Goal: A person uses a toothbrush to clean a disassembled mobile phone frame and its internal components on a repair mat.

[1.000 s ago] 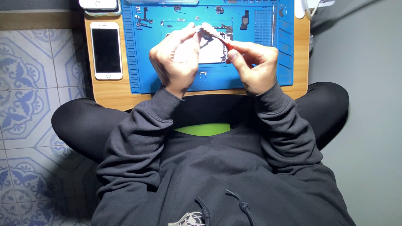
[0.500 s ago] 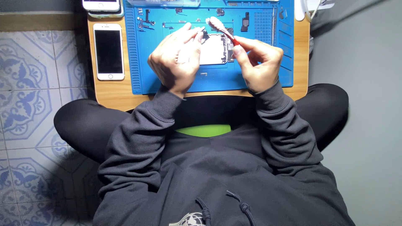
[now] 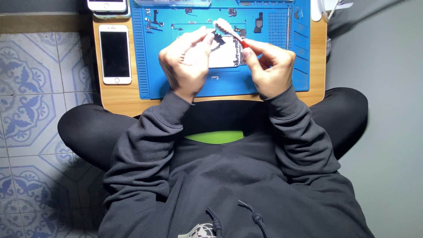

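Right hand pinching red-handled, white-bristled brush, bristles at 11 o'clock. Left hand gripping opened white phone body over blue silicone repair mat; white smartphone at 9 o'clock.

My blue work mat on the light wooden counter, white phone with black screen, white-bristled brush with red handle, my dark grey hoodie, green patch, blue-and-white patterned floor tiles, grey floor

low wooden table, blue-patterned tile floor on left, plain grey floor on right, dim light
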